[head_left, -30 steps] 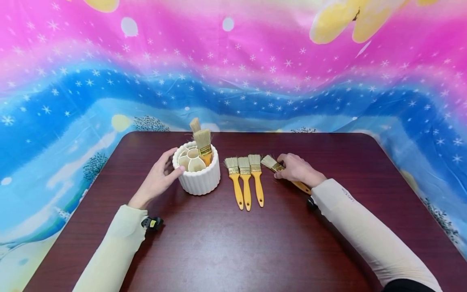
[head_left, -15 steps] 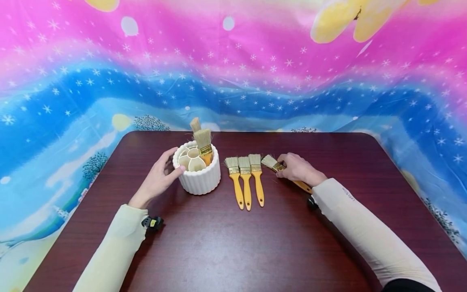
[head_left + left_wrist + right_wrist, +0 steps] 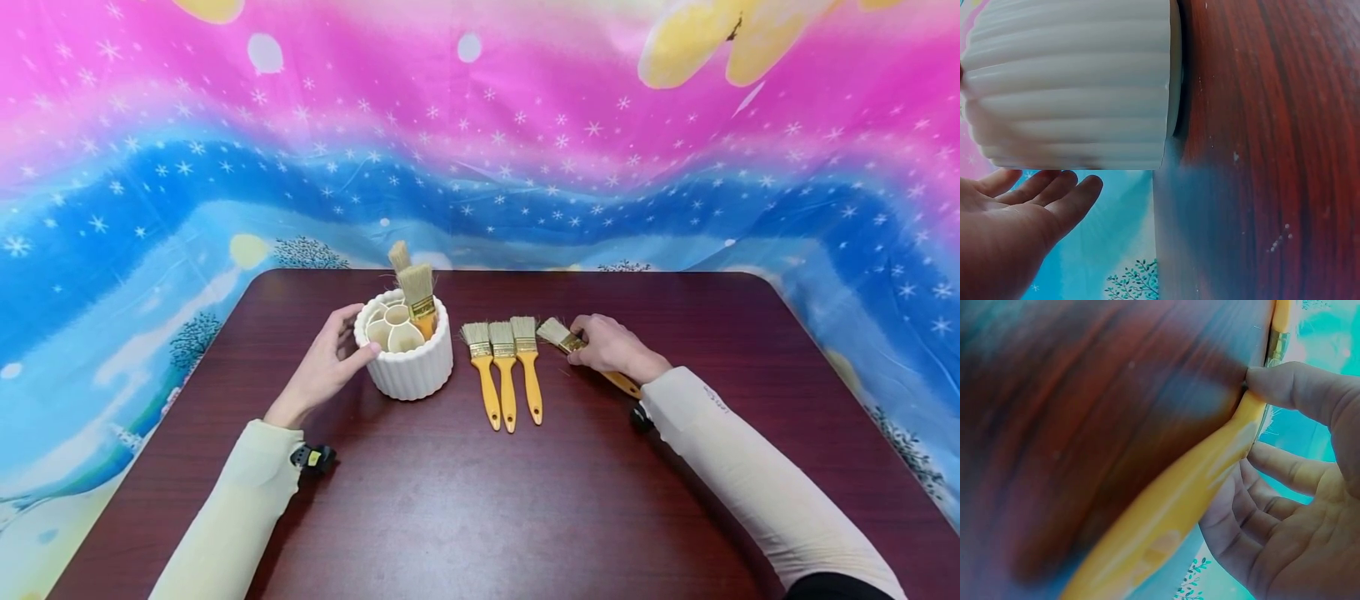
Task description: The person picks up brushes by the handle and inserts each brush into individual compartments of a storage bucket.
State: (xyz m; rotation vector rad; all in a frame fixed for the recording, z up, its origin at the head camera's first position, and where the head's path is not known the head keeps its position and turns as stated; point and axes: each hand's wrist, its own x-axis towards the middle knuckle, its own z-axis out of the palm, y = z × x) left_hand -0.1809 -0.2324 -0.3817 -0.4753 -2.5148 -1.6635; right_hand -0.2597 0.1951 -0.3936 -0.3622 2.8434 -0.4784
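Note:
A white fluted pot [image 3: 412,379] with a divided insert stands on the table, left of the middle. Two paintbrushes [image 3: 417,292] stick up in it, bristles upward. My left hand [image 3: 322,362] holds the pot from its left, thumb at the near rim and the other fingers along the far side. On the right, my right hand [image 3: 611,346] pinches a yellow-handled paintbrush [image 3: 557,333] between thumb and fingers near its metal band. In the right wrist view its handle [image 3: 1160,506] slants down close over the table. Three more paintbrushes [image 3: 507,387] lie side by side between pot and right hand.
The dark red-brown table [image 3: 465,517] has rounded far corners. Behind it hangs a pink and blue cloth [image 3: 510,150] with snowflakes. A small black device [image 3: 313,458] is strapped at the left wrist.

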